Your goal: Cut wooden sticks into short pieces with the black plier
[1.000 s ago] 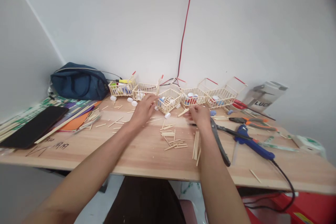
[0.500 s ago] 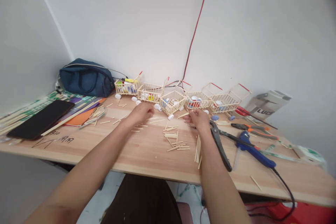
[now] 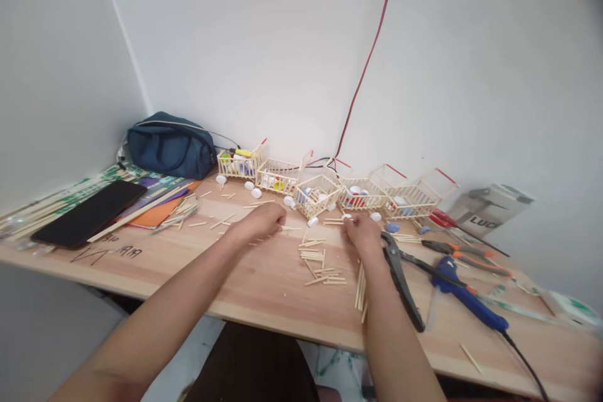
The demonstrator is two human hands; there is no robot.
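Note:
My left hand (image 3: 264, 221) is low over the table with its fingers curled together, its fingertips against a thin wooden stick (image 3: 293, 228). To the right, my right hand (image 3: 363, 233) has its fingers bent down and pinched, beside a white bottle cap and short sticks (image 3: 332, 222); what it holds, if anything, is hidden. Behind both hands stand several miniature shopping carts made of sticks, among them the middle cart (image 3: 316, 196) and the cart right of it (image 3: 362, 193). They hold coloured caps and have cap wheels. Cut sticks (image 3: 313, 255) lie between my forearms.
Black-handled cutters (image 3: 400, 279) lie beside my right forearm, then a blue glue gun (image 3: 471, 294) and orange-handled pliers (image 3: 466, 251). At left are a phone (image 3: 89, 213), a blue pouch (image 3: 172, 146) and coloured sheets (image 3: 155, 210). A wall rises behind.
The view has shifted, so the tabletop sits lower and farther right. My left hand has come slightly nearer, onto the sticks. The sticks by my right fingers now lie flatter.

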